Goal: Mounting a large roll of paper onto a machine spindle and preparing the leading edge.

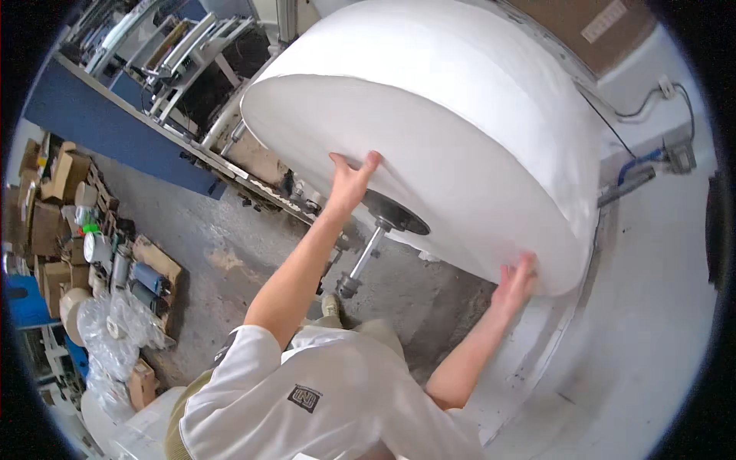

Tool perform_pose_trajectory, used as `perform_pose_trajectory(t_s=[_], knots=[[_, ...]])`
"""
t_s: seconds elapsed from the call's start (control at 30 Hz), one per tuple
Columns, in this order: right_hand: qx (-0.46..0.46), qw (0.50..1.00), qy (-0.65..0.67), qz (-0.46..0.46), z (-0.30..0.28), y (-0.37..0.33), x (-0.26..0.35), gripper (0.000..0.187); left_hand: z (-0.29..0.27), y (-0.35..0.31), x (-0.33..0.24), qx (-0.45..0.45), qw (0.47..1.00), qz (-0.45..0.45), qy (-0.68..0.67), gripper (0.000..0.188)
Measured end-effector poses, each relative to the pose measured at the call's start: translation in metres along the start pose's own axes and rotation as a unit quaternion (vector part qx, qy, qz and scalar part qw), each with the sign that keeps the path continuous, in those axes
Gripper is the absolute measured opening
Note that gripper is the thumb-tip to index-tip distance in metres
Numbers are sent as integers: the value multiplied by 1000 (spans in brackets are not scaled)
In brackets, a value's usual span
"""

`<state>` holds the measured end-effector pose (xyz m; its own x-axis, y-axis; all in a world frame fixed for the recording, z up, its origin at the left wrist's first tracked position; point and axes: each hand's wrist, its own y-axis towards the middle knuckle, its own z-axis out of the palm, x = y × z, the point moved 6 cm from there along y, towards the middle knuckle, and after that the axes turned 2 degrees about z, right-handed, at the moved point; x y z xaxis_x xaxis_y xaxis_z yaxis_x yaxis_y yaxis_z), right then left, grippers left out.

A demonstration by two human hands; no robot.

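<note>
Fingers [373,159] spread, the left hand [352,182] is bracing against the far white roll [460,192]; a black hub [400,214] is jutting nearer; the right hand [514,287], unclenched, is resting toward the right rim [583,244]. It's probably weighing heavily, slipping easily; the rim is looking surest.

Roll [433,153] blocks fwd, gap R of shaft [367,256]

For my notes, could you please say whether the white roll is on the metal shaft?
The white roll is on: the metal shaft juts from the black disc at its face.
</note>
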<state>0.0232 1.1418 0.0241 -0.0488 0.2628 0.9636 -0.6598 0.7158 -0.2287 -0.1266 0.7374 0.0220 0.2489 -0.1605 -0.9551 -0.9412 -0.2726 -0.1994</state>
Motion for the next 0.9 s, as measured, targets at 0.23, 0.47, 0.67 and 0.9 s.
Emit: perform_pose_trajectory(t_s=[0.23, 0.47, 0.67, 0.9], knots=[[50, 997, 29, -52, 18, 9, 49, 54, 2, 8, -45, 49, 991, 49, -115, 122], [-35, 999, 23, -30, 22, 13, 51, 62, -1, 14, -52, 10, 997, 54, -48, 127], [-23, 995, -86, -48, 18, -14, 56, 70, -70, 2, 66, -13, 998, 33, 58, 72], [99, 983, -80, 132, -2, -68, -64, 69, -81, -73, 258, 208, 869, -442, 75, 109]])
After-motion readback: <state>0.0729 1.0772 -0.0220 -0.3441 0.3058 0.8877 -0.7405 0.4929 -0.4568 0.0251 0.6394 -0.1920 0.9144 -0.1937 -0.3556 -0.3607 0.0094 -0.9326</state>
